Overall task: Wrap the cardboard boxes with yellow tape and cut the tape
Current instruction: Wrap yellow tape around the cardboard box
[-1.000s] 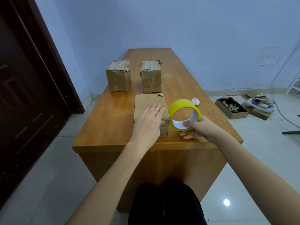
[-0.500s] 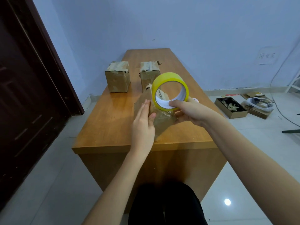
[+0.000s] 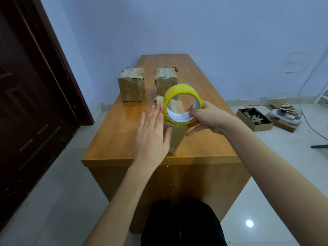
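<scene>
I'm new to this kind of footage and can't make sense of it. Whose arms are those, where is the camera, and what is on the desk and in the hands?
There is no machine here. A person wears a wide-angle camera on the head, looking forward and down, so the two bare arms coming in from the bottom are their own.

The right hand holds a roll of yellow tape, with fingers curled through its white core, lifted above the nearest cardboard box. The left hand lies with straight fingers against that box's left side; the box looks tipped up rather than flat.

All this is on a wooden desk. Farther back stand two more cardboard boxes, side by side. Beside the desk, on the floor at the right, sits an open tray of scraps.
</scene>
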Action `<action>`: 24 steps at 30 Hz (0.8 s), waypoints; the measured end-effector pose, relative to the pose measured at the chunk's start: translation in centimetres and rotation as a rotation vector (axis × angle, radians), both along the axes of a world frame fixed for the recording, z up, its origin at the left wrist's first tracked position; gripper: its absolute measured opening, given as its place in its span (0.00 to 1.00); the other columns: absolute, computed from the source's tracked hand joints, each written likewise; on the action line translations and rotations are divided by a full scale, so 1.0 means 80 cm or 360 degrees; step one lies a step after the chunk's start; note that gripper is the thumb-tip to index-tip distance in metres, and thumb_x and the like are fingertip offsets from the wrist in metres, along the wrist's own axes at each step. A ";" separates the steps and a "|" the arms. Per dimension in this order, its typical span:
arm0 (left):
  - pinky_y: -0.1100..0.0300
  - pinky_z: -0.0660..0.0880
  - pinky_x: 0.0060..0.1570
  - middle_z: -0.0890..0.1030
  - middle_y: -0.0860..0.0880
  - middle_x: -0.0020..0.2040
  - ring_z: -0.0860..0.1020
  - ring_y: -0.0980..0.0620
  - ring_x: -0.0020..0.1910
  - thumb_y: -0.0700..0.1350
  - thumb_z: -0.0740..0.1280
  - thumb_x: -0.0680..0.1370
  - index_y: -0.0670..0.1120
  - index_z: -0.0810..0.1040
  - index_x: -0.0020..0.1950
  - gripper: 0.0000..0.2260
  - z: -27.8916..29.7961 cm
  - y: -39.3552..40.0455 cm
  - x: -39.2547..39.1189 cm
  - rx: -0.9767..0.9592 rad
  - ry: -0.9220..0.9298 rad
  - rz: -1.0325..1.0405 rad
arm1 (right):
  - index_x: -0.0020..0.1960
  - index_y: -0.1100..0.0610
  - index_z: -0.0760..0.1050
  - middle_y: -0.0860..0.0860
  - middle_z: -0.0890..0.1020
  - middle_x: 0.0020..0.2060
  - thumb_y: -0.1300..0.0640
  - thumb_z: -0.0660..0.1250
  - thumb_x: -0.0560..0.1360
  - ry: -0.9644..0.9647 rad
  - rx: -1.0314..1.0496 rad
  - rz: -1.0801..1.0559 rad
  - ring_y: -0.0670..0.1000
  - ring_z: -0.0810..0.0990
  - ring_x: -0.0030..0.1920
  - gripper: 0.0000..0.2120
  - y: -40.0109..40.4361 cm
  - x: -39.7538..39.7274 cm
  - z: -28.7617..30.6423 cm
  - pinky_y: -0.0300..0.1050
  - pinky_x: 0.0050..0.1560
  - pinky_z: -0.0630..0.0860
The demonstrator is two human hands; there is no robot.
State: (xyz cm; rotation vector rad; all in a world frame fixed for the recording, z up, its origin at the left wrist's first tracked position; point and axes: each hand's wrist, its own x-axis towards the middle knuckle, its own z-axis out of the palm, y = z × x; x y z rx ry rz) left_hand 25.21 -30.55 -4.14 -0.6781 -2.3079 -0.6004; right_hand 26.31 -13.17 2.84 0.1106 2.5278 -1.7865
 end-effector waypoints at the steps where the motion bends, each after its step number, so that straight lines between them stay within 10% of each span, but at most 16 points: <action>1: 0.52 0.51 0.71 0.69 0.44 0.71 0.60 0.52 0.72 0.44 0.66 0.78 0.40 0.69 0.70 0.22 0.002 -0.002 -0.001 -0.0046 0.0004 0.0012 | 0.45 0.53 0.69 0.53 0.78 0.39 0.63 0.55 0.80 -0.0005 0.0081 -0.0009 0.52 0.81 0.36 0.10 -0.002 -0.001 0.003 0.55 0.41 0.83; 9: 0.49 0.74 0.54 0.81 0.37 0.55 0.80 0.39 0.54 0.45 0.75 0.69 0.34 0.79 0.56 0.20 -0.005 -0.013 -0.001 -0.0188 0.0101 0.0280 | 0.54 0.59 0.70 0.55 0.79 0.43 0.60 0.67 0.76 0.0139 0.0348 -0.0081 0.54 0.82 0.39 0.09 -0.024 -0.018 -0.003 0.46 0.33 0.82; 16: 0.52 0.66 0.63 0.81 0.39 0.55 0.79 0.41 0.58 0.50 0.69 0.73 0.35 0.79 0.57 0.21 -0.009 -0.031 -0.001 -0.0128 0.0131 0.0259 | 0.46 0.60 0.68 0.55 0.69 0.37 0.73 0.59 0.74 0.0083 0.0014 0.0117 0.55 0.76 0.38 0.09 -0.014 -0.023 0.002 0.51 0.38 0.83; 24: 0.48 0.63 0.65 0.80 0.41 0.59 0.78 0.42 0.60 0.50 0.70 0.72 0.38 0.78 0.60 0.21 -0.010 -0.031 -0.001 -0.0121 0.0003 0.0232 | 0.51 0.61 0.68 0.59 0.79 0.47 0.72 0.59 0.75 0.0091 0.0037 -0.0085 0.57 0.80 0.46 0.08 0.019 -0.014 0.009 0.49 0.33 0.83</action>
